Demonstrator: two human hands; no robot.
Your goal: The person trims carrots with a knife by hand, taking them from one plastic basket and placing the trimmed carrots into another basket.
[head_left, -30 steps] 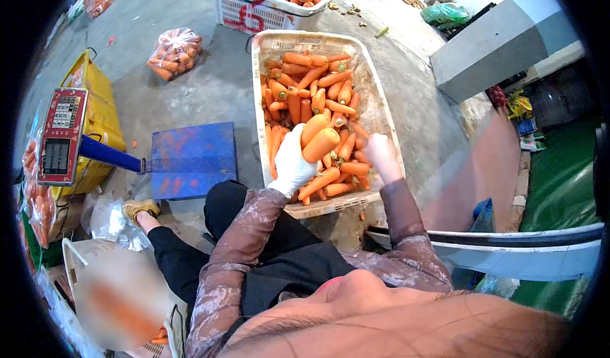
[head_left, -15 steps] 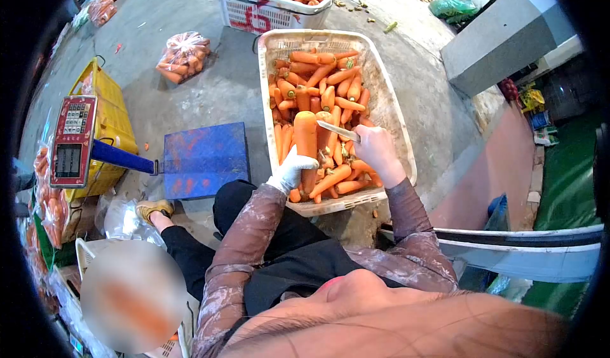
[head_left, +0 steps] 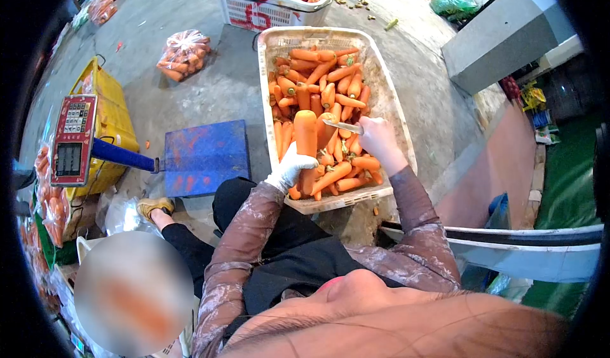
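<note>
My left hand, in a white glove, is closed around a large carrot held upright over the near part of a white crate. Bare, my right hand grips a knife whose blade points left. The blade's tip lies close to a second thick carrot beside the held one; whether they touch, I cannot tell. Many loose carrots fill the crate below both hands, some with green stem ends.
Left of the crate lies a blue scale platform with a red display on its post. A bag of carrots sits on the floor. Another carrot-filled crate stands beyond, and a yellow crate at left. A grey pillar rises at right.
My right hand has shifted slightly right with the knife, and the blade now lies flatter. The left hand and its carrot have barely moved.
</note>
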